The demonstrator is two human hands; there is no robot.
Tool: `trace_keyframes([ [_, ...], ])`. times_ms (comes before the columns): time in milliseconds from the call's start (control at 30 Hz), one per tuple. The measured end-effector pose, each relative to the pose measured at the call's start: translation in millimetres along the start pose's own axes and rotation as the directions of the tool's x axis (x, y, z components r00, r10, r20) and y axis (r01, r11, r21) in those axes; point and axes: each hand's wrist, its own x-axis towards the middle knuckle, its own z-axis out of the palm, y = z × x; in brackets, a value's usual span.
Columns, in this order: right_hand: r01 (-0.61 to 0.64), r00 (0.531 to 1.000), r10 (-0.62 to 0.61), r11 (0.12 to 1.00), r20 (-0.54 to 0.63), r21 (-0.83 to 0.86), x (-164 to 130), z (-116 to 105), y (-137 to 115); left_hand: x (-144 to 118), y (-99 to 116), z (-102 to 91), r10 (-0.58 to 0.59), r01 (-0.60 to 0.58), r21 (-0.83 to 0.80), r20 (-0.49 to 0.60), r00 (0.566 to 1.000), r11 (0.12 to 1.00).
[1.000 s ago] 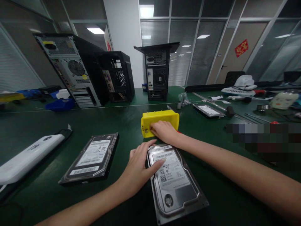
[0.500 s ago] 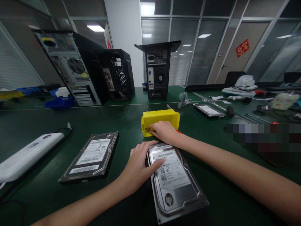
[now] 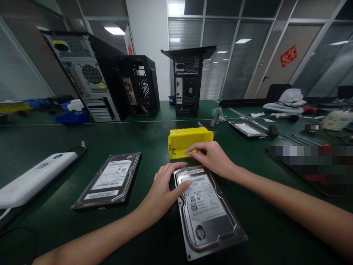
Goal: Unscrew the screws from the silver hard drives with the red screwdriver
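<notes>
A silver hard drive [image 3: 209, 209] with a white label lies label-up at the front of the bench, slightly slanted. My left hand [image 3: 168, 187] grips its far left corner, thumb on the label and fingers along the edge. Just beyond stands a yellow bin [image 3: 190, 134], its open side facing me, with a few small metal pieces like screws [image 3: 173, 151] at its left inside corner. My right hand [image 3: 211, 156] is at the bin's front opening, thumb and forefinger pinched together. Whatever is between those fingertips is too small to make out.
A second hard drive [image 3: 110, 180] lies to the left, near a white device [image 3: 35, 180] with a cable. Another drive [image 3: 246, 130] rests at the back right. Computer cases [image 3: 187, 81] stand along the far side. A blue bin [image 3: 72, 117] sits at the far left.
My right hand has drawn back from the bin's left inside corner, moving right and towards me, fingers pinched. My left hand keeps its hold on the hard drive. The view has shifted slightly.
</notes>
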Motion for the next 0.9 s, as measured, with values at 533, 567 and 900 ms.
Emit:
trace_keyframes([
  [533, -0.019, 0.997, 0.048, 0.897, -0.056, 0.441, -41, 21, -13, 0, -1, -5.9, -0.015, -0.006, -0.128, -0.168, 0.986, 0.992],
  [567, -0.016, 0.997, 0.048, 0.897, -0.063, 0.441, -42, 21, -14, 0, -1, -5.9, -0.015, -0.008, -0.133, -0.167, 0.986, 0.991],
  [900, -0.031, 0.991, 0.073, 0.936, -0.108, 0.351, -44, 22, -16, 1, -3, -5.5, -0.027, 0.002, -0.136, -0.18, 0.983, 0.991],
])
